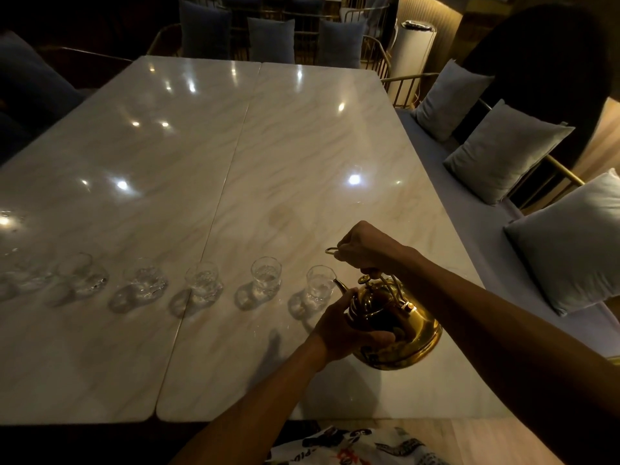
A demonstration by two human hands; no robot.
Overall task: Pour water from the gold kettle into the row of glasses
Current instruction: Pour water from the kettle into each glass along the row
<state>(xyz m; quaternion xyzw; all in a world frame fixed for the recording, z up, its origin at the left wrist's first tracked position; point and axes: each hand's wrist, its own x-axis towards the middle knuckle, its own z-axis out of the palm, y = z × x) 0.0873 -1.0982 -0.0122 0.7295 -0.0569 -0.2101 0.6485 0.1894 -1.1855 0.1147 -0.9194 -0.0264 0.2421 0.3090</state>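
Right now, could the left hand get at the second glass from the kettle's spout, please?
Probably, but not freely: the left hand supports the tilted gold kettle and would have to let go first. Only bare marble table lies between it and the second glass.

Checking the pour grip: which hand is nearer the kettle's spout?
Left. The left hand cups the kettle body right beside the spout. The right hand grips the handle higher up, above the kettle.

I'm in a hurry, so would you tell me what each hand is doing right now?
The left hand cups the body of the gold kettle.
The right hand grips the gold kettle by its handle.
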